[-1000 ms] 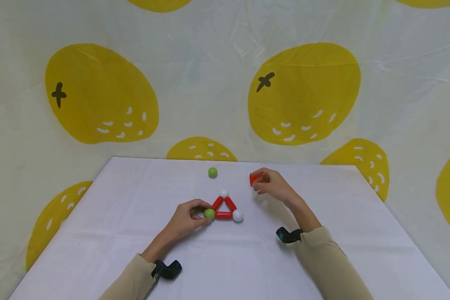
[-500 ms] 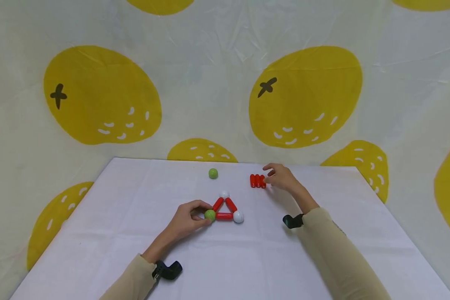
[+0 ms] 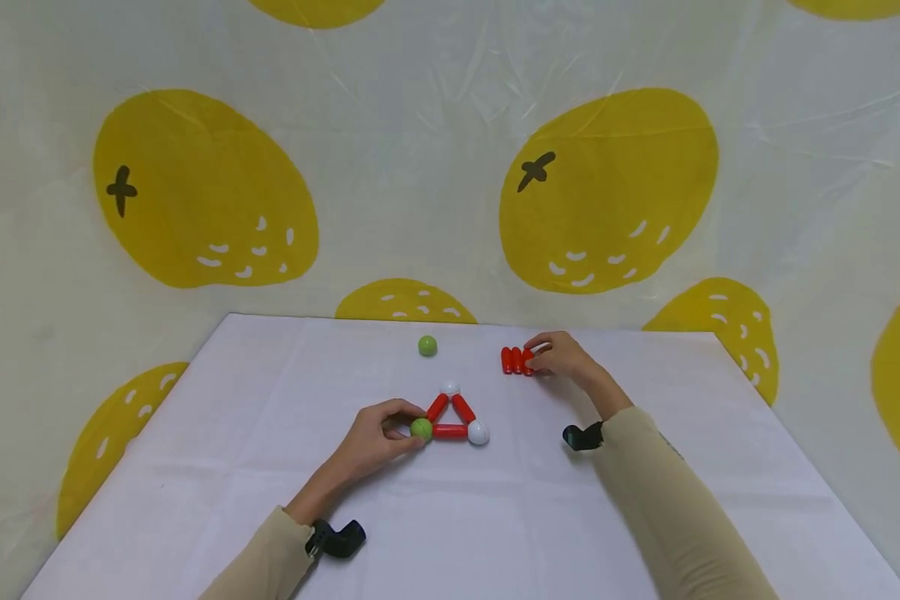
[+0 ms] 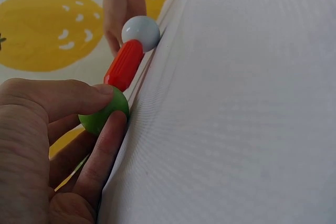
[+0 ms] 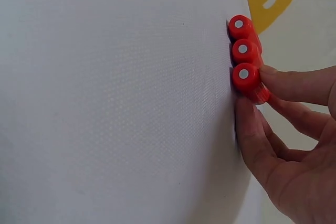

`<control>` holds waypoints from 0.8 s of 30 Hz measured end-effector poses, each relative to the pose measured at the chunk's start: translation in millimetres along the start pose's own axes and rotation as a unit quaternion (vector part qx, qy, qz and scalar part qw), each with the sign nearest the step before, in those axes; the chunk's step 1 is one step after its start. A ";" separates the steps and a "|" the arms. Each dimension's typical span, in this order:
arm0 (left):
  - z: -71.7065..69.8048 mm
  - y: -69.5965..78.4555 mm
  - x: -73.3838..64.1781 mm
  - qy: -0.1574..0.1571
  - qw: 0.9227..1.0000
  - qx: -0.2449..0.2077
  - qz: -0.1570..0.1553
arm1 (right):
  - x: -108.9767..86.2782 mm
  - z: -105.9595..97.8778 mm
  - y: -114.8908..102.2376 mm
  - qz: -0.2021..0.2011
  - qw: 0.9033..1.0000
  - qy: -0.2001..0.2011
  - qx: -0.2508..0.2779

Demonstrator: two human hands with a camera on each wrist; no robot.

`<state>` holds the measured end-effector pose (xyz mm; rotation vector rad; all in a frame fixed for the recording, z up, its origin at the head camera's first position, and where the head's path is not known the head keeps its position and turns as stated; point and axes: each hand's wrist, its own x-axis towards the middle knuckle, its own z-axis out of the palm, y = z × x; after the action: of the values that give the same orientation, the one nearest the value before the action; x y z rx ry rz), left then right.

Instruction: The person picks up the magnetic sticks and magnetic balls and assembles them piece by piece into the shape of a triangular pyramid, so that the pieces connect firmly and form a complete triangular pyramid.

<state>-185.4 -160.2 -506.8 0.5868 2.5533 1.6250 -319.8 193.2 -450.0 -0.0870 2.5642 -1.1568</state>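
Note:
On the white table lies a triangle of red magnetic rods [image 3: 450, 431] joined by a green ball [image 3: 422, 429] and two white balls [image 3: 478, 432]. My left hand [image 3: 375, 435] pinches the green ball at the triangle's left corner; the left wrist view shows thumb and fingers around the ball [image 4: 94, 119]. Farther back, several red rods stand or lie side by side in a row [image 3: 512, 361]. At the row's right end my right hand [image 3: 564, 358] pinches the outermost rod [image 5: 247, 77] between thumb and finger. Pale round ends face the right wrist camera.
A loose green ball [image 3: 427, 346] sits near the table's back edge, left of the rod row. Behind the table hangs a pale curtain [image 3: 412, 167] printed with yellow fruit. White cloth [image 3: 450, 533] covers the table.
My right hand, first over the red rods, drew off to the right and came back with its fingers around the rightmost rod. My left hand stays on the green ball.

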 end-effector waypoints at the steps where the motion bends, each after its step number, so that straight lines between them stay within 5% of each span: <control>1: 0.0 0.3 0.2 0.000 1.000 0.001 0.000 | 0.0 0.1 0.3 0.002 1.000 0.003 0.005; 24: 2.0 2.6 -0.3 0.007 1.000 0.008 -0.007 | -13.0 3.0 5.5 0.002 0.996 0.042 0.074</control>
<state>-183.9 -157.6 -505.4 0.5584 2.5767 1.6110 -306.2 197.1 -452.4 0.0008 2.5376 -1.3725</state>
